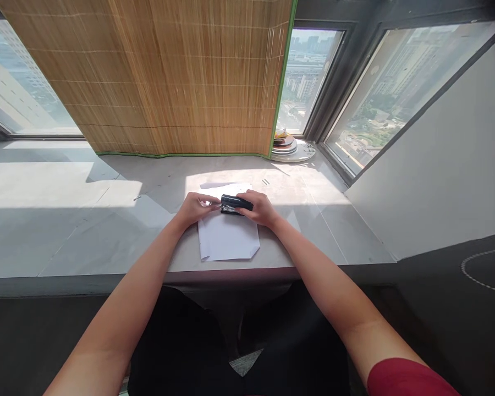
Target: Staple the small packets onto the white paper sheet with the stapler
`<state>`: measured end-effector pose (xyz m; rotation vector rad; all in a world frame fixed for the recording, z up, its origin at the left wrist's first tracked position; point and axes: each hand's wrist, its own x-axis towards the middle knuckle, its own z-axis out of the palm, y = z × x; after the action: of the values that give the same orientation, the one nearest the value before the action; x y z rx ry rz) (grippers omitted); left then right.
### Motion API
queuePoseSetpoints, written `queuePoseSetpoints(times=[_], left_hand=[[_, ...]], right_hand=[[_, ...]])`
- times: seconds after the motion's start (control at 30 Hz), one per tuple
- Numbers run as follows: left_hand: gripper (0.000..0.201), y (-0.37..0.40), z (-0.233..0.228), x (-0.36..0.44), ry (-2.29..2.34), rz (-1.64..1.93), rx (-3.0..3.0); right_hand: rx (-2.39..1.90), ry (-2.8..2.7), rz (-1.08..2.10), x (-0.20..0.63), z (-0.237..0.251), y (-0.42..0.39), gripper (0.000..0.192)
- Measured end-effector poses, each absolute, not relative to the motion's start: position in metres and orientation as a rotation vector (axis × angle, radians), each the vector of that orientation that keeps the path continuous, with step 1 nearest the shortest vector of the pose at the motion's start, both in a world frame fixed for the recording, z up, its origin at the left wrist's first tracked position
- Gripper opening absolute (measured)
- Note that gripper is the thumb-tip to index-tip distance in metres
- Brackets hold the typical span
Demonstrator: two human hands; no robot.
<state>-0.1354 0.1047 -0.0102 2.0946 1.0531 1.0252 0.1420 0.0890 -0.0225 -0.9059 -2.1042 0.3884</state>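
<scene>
Above a few white paper sheets [230,239], a black stapler [232,201] lies sideways between my two hands. My right hand [262,208] is closed round its right end, thumb below and fingers on top. The stapler's upper and lower arms are parted, with a metallic strip showing between them. At the left end, the fingers of my left hand [196,209] are pinched together. A small shiny bit shows at those fingertips, too small to name. The sheets lie on the sill, their near corners bent.
Small thin slivers [265,181] lie on the pale sill [107,236] behind the paper. A bamboo blind [181,82] hangs down to the sill at the back. Stacked plates [286,147] stand in the right back corner by the windows. A white wall [429,165] bounds the right side.
</scene>
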Motion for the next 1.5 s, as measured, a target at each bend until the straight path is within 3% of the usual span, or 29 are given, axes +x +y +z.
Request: queuePoseSetpoints(times=[0.27, 0.67, 0.73, 0.87, 0.97, 1.27, 1.43, 1.5], left_hand=[[0.023, 0.103, -0.009, -0.133, 1.025, 0.977, 2.13], [0.021, 0.092, 0.004, -0.132, 0.799, 1.112, 2.128], [0.029, 0.093, 0.005, -0.129, 0.77, 1.133, 2.129], [0.068, 0.098, 0.0, -0.121, 0.735, 1.126, 2.126], [0.073, 0.101, -0.005, -0.118, 0.772, 1.1, 2.154], [0.052, 0.106, -0.003, -0.117, 0.859, 1.183, 2.34], [0.009, 0.098, -0.003, -0.112, 0.935, 1.109, 2.502], [0.009, 0.093, -0.006, -0.107, 0.791, 0.915, 2.573]], right_hand=[[-0.911, -2.069, 0.425, 0.141, -0.023, 0.089, 0.026], [-0.796, -1.676, 0.897, 0.17, -0.014, 0.099, 0.04], [-0.753, -1.719, 0.936, 0.168, -0.012, 0.095, 0.043], [-0.666, -1.833, 0.975, 0.155, -0.007, 0.087, 0.048], [-0.642, -1.881, 0.917, 0.146, -0.007, 0.084, 0.05], [-0.722, -1.826, 0.832, 0.148, 0.0, 0.085, 0.047], [-0.875, -1.725, 0.778, 0.188, 0.01, 0.09, 0.042], [-0.937, -1.79, 0.772, 0.212, 0.009, 0.087, 0.041]])
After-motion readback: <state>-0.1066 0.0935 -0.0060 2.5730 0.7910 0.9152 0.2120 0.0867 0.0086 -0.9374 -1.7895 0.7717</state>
